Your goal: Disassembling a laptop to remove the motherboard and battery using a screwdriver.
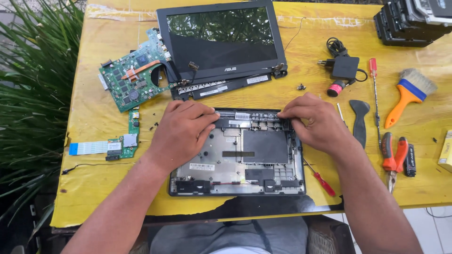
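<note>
On the yellow painted wooden table [94, 117], centre front: one opened black plastic laptop base shell [238, 153], lying flat, its long axis running left to right across the person's front. Interior exposed; grey metal plates, a dark square panel and thin red and black wires along the near edge are visible.

Left hand [181, 131]: palm down over the shell's far-left corner, fingers curled together and pressing on the rear edge strip. Right hand [315, 120]: palm down at the far-right corner, fingertips pinched together on that strip. Whether either hand clamps a separate part, I cannot tell. The strip lies between the two hands, both equally near, each touching it.

Other items:
- Detached black laptop screen panel [221, 40], beyond the shell, glass up.
- Green circuit board with copper heat pipe [134, 75], far left.
- Small green daughter board with pale blue flat ribbon cable [106, 146], left of the shell.
- Black power adapter with coiled cord [343, 66], far right.
- Red-handled screwdriver [322, 181], just beside the shell's right wall.
- Black plastic pry tool [360, 120], orange-handled brush [409, 94], red-handled pliers [393, 157], well right.
</note>
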